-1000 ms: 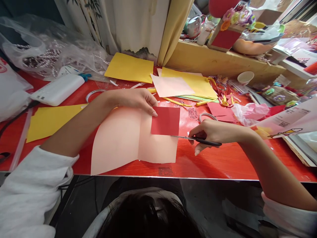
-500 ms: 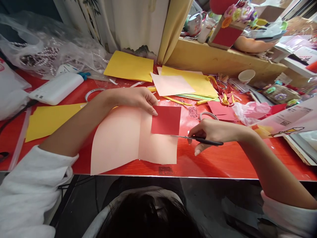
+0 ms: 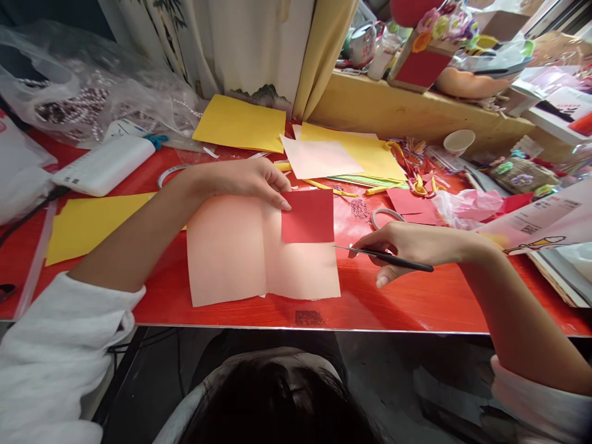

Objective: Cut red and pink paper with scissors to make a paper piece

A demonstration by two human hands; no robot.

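Observation:
My left hand [image 3: 263, 180] pinches a red paper square [image 3: 308, 216] by its upper left corner, with the thumb on top. Under the square lies a pale pink sheet [image 3: 226, 253] with a fold down its middle, and the hand also rests over its top edge. To the right, my right hand [image 3: 393, 246] is closed around black-handled scissors [image 3: 398, 260]. Their thin blades point left, with the tip at the right edge of the pink sheet and just below the red square's lower right corner. The finger loops are mostly hidden by the hand.
Yellow sheets [image 3: 240, 123] and a pale pink piece [image 3: 319, 155] lie at the back of the red table [image 3: 393, 308]. A tape roll [image 3: 386, 217] sits behind my right hand. On the left are a white power bank [image 3: 106, 165] and a plastic bag of beads [image 3: 92, 105].
The scissors have shifted right, from under the red square's lower edge to beyond its corner. The red square has risen slightly, and the pink sheet has turned and lies flatter.

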